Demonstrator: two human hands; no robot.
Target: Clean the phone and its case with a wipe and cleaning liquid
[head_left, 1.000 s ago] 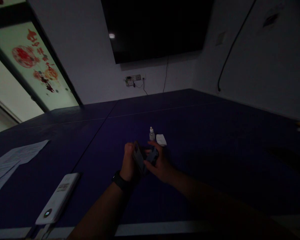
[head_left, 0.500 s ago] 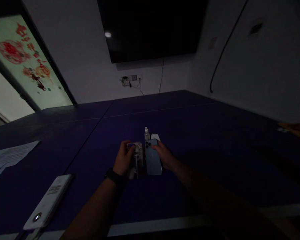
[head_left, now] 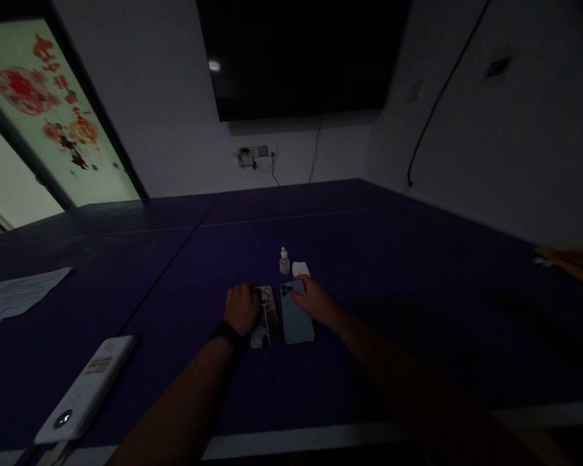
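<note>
A patterned phone case (head_left: 267, 323) lies face up on the dark blue table (head_left: 175, 362), with my left hand (head_left: 243, 308) closed over its upper left edge. To its right is a light blue smartphone (head_left: 297, 320), its cameras at the top. My right hand (head_left: 315, 299) grips the phone's upper right corner, thumb on the back beside the cameras. Case and phone are side by side with a narrow gap. Just beyond them stand a small clear dropper bottle (head_left: 284, 262) with a white top and a small white piece (head_left: 300, 268), possibly paper or cloth.
A white power bank (head_left: 85, 395) with cables lies at the near left. Printed sheets (head_left: 19, 294) are on the far left of the table. At the right edge rests a yellow-orange item (head_left: 571, 262). A large dark screen (head_left: 306, 58) hangs on the wall above sockets (head_left: 258, 154).
Case and phone have come down slightly toward the table, a little away from the bottle, which now shows whole. My left thumb has slid off the case's face toward its edge.
</note>
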